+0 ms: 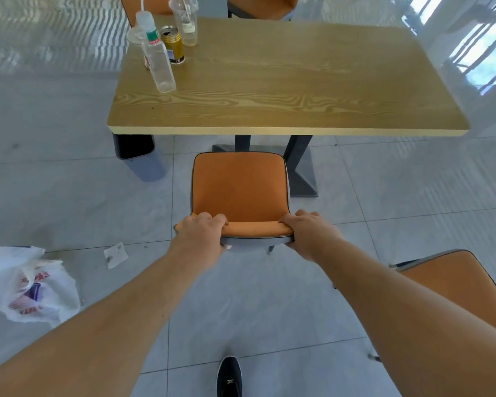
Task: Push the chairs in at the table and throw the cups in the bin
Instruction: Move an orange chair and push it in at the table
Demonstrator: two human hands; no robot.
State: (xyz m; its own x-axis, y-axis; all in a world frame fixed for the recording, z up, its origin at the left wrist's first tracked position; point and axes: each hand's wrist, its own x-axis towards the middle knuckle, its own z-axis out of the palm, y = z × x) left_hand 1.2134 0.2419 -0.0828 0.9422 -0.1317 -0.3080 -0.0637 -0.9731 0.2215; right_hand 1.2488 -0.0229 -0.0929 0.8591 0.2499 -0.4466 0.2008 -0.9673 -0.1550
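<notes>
An orange chair (239,186) stands in front of the wooden table (284,90), its seat just short of the table's near edge. My left hand (202,234) grips the left end of its backrest top and my right hand (308,233) grips the right end. At the table's far left corner stand a clear plastic cup with a straw (187,20), a second clear cup (135,37) behind a clear bottle (158,61), and a gold can (173,44). A dark grey bin (136,151) sits under the table's left end.
A second orange chair (461,285) stands at my right, away from the table. Two more orange chairs (261,5) are at the far side. A white plastic bag (26,285) and a paper scrap (115,255) lie on the tiled floor at left. My shoe (229,378) is below.
</notes>
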